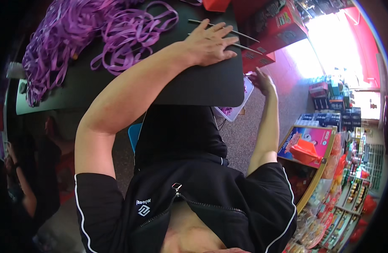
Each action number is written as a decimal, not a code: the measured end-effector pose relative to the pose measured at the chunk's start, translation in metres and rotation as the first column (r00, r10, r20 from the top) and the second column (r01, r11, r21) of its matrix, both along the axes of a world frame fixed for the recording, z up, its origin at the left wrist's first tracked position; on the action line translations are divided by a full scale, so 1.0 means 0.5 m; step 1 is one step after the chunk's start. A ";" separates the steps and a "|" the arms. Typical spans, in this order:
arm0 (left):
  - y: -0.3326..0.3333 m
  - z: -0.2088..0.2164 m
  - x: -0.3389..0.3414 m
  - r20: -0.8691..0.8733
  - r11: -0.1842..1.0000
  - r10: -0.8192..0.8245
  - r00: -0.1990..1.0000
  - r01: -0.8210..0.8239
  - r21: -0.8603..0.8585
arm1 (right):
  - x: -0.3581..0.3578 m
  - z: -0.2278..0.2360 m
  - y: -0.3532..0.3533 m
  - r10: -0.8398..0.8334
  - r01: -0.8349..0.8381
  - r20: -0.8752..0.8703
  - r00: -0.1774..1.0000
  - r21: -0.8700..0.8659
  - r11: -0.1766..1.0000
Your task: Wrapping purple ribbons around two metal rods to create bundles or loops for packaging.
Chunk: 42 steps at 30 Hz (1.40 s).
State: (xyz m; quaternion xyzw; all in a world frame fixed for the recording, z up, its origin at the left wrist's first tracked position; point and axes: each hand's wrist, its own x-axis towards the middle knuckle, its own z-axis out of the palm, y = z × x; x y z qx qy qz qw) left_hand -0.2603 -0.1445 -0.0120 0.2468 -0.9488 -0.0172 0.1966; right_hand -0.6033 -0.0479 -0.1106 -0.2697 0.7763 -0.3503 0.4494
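My left hand (pixel 213 43) lies palm down with its fingers spread, near the right end of a black table (pixel 194 86). Beneath and beside its fingers are two slim metal rods (pixel 244 35), roughly parallel, their ends reaching over the table's right edge. My right hand (pixel 263 83) is off that edge, lower down, above the rim of a white tray (pixel 246 98). Its fingers point toward the table and look parted, with nothing clear between them. Small purple pieces (pixel 226 110) lie in the tray, which the table partly hides.
A big heap of purple ribbon loops (pixel 71 33) covers the table's left and far part. Red boxes (pixel 282 25) stand past its right end. Farther right are a display box (pixel 308 145) with an orange item on it and stocked shelves (pixel 346 211). Another person (pixel 25 185) sits at left.
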 end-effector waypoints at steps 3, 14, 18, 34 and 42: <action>-0.001 -0.001 0.005 -0.011 0.999 0.018 1.000 -0.018 -0.034 | 0.045 -0.010 0.047 0.052 -0.056 -0.109 0.993 -0.028 0.998; 0.171 0.119 0.025 -0.057 0.855 -0.404 0.913 0.354 -0.380 | 0.145 0.152 0.119 -0.306 0.182 -0.096 0.947 -0.625 0.759; 0.306 0.141 0.162 -0.233 0.633 -0.611 0.757 0.644 0.431 | 0.248 0.274 0.028 -0.056 -0.019 -0.067 0.996 -0.789 0.615; 0.397 -0.339 0.353 -0.027 0.537 0.541 0.840 -0.321 0.780 | 0.690 0.361 -0.233 0.170 -0.992 -0.985 0.036 -0.055 -0.111; 0.402 -0.354 0.354 -0.030 0.537 0.515 0.857 -0.295 0.790 | 0.617 0.544 -0.057 0.617 -0.288 -0.164 0.770 -0.952 0.106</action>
